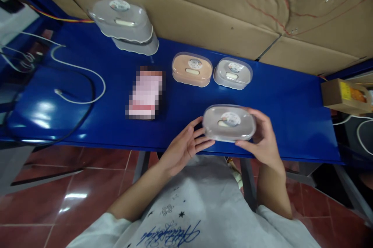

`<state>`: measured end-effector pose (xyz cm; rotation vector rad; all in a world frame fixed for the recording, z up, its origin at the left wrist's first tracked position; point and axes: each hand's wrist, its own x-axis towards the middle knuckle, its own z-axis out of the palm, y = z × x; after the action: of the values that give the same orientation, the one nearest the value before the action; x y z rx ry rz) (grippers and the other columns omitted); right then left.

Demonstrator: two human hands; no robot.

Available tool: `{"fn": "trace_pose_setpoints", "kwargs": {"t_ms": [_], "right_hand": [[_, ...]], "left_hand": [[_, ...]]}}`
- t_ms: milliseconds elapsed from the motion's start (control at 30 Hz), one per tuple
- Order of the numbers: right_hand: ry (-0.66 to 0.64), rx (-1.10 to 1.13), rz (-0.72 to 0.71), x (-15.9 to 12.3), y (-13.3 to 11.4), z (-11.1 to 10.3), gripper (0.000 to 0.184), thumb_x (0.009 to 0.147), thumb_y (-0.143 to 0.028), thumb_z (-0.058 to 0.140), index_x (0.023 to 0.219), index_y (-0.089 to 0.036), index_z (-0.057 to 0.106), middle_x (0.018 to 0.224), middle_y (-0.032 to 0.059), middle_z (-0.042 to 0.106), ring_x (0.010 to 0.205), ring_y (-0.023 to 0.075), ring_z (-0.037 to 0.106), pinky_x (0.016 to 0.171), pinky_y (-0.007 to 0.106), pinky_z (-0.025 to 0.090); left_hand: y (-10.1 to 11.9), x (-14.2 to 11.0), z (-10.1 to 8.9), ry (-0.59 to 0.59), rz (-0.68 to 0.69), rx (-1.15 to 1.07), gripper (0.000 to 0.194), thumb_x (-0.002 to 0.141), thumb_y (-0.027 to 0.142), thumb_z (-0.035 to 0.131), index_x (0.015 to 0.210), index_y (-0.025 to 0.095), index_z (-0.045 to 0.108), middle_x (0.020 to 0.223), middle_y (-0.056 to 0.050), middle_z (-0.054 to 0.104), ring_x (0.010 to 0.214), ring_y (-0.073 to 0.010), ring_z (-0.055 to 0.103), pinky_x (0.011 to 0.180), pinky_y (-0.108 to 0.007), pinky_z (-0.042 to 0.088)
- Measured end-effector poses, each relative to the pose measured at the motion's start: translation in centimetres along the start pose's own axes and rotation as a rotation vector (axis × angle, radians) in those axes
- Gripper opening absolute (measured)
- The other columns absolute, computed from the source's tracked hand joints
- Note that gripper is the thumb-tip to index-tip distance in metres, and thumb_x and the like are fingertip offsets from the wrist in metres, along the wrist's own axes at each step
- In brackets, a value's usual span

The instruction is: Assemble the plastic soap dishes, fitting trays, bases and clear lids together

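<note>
A grey oval box with a clear lid and a round label (241, 127) is held above the front part of the blue table. My right hand (264, 141) grips its right end, with the thumb at the near side and the fingers round the far side. My left hand (188, 145) is beside the left end with its fingers spread; the fingertips are close to the box, and whether they touch it I cannot tell. Just behind stand a peach lidded box (179, 70) and a smaller grey lidded box (244, 77).
Larger grey lidded boxes (101, 22) are stacked at the back left. A pixelated pink rectangle (147, 92) lies on the blue table (297, 123). A white cable (99, 75) and a black cable curl on the left. At the right edge sits a cardboard box (335, 96).
</note>
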<state>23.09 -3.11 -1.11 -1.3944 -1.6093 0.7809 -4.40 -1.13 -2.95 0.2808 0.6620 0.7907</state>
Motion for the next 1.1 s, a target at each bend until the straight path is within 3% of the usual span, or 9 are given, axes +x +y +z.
{"fn": "trace_pose_setpoints", "kwargs": {"t_ms": [133, 300, 467, 633, 767, 833, 933, 1033, 1100], "right_hand": [[0.247, -0.049, 0.007, 1.4, 3.9, -4.9, 0.088, 0.078, -0.051, 0.094, 0.152, -0.039, 0.049, 0.157, 0.0112, 0.059, 0.148, 0.0406, 0.057, 0.122, 0.067, 0.049], [0.262, -0.103, 0.041, 3.1, 8.4, -10.2, 0.077, 0.086, -0.049, 0.087, 0.152, -0.049, 0.047, 0.164, 0.0064, 0.054, 0.154, 0.0374, 0.052, 0.125, 0.057, 0.048], [0.142, -0.185, 0.1, 4.6, 11.3, -12.2, 0.1, 0.073, -0.055, 0.096, 0.157, -0.039, 0.045, 0.159, 0.0081, 0.06, 0.146, 0.0392, 0.06, 0.124, 0.07, 0.045], [0.126, -0.353, 0.105, 5.1, 11.7, -12.9, 0.107, 0.076, -0.063, 0.091, 0.166, -0.037, 0.039, 0.175, 0.0108, 0.042, 0.16, 0.0429, 0.042, 0.131, 0.069, 0.035], [0.126, -0.545, -0.054, 5.7, 7.5, -10.1, 0.116, 0.081, -0.062, 0.089, 0.173, -0.033, 0.026, 0.183, 0.0117, 0.024, 0.17, 0.0431, 0.019, 0.136, 0.072, 0.019], [0.076, -0.567, -0.201, 6.7, 4.4, -6.8, 0.098, 0.092, -0.056, 0.08, 0.172, -0.033, 0.028, 0.18, 0.012, 0.032, 0.168, 0.0395, 0.028, 0.135, 0.071, 0.026], [-0.161, -0.57, -0.356, 9.4, 0.5, -0.4, 0.077, 0.103, -0.051, 0.066, 0.17, -0.033, 0.033, 0.174, 0.0117, 0.044, 0.163, 0.0338, 0.04, 0.133, 0.063, 0.034], [-0.317, -0.637, -0.417, 13.0, -1.2, 4.8, 0.068, 0.107, -0.043, 0.057, 0.17, -0.026, 0.035, 0.176, 0.0143, 0.04, 0.166, 0.0337, 0.034, 0.133, 0.064, 0.032], [-0.326, -0.714, -0.408, 15.4, -1.2, 6.2, 0.07, 0.106, -0.039, 0.057, 0.17, -0.024, 0.034, 0.18, 0.0151, 0.032, 0.169, 0.0361, 0.025, 0.134, 0.068, 0.025]], "left_hand": [[0.7, -0.3, 0.3, -0.007, 0.015, 0.074, 0.058, 0.099, 0.05, 0.076, 0.148, 0.023, 0.062, 0.143, -0.017, 0.074, 0.128, -0.0343, 0.074, 0.117, -0.052, 0.053], [0.6, 0.0, -0.1, -0.015, 0.012, 0.116, 0.038, 0.1, 0.038, 0.074, 0.133, 0.018, 0.071, 0.128, -0.016, 0.079, 0.113, -0.0295, 0.078, 0.107, -0.045, 0.057], [0.4, 0.2, -0.2, -0.034, 0.022, 0.107, 0.033, 0.096, 0.037, 0.078, 0.122, 0.017, 0.076, 0.117, -0.013, 0.081, 0.104, -0.0257, 0.078, 0.097, -0.037, 0.06], [0.4, 0.2, -0.2, -0.05, 0.031, 0.105, 0.029, 0.096, 0.035, 0.077, 0.118, 0.016, 0.077, 0.112, -0.012, 0.08, 0.101, -0.0244, 0.078, 0.095, -0.037, 0.059], [0.4, 0.1, -0.1, -0.057, 0.027, 0.107, 0.028, 0.095, 0.036, 0.077, 0.116, 0.017, 0.077, 0.109, -0.011, 0.08, 0.1, -0.0239, 0.077, 0.094, -0.036, 0.059], [0.4, 0.1, -0.1, -0.055, 0.027, 0.11, 0.027, 0.095, 0.036, 0.077, 0.114, 0.017, 0.077, 0.108, -0.011, 0.08, 0.099, -0.0238, 0.077, 0.094, -0.036, 0.058], [0.4, 0.0, -0.2, -0.042, 0.042, 0.111, 0.026, 0.095, 0.035, 0.077, 0.112, 0.016, 0.077, 0.107, -0.011, 0.081, 0.098, -0.0233, 0.077, 0.094, -0.036, 0.058], [0.4, -0.3, -0.3, -0.022, 0.074, 0.115, 0.024, 0.095, 0.033, 0.077, 0.111, 0.015, 0.076, 0.105, -0.011, 0.081, 0.097, -0.0226, 0.077, 0.093, -0.035, 0.058], [0.5, -0.5, -0.3, -0.01, 0.101, 0.126, 0.023, 0.096, 0.033, 0.076, 0.11, 0.015, 0.075, 0.104, -0.011, 0.081, 0.097, -0.0227, 0.077, 0.093, -0.035, 0.058]]}}
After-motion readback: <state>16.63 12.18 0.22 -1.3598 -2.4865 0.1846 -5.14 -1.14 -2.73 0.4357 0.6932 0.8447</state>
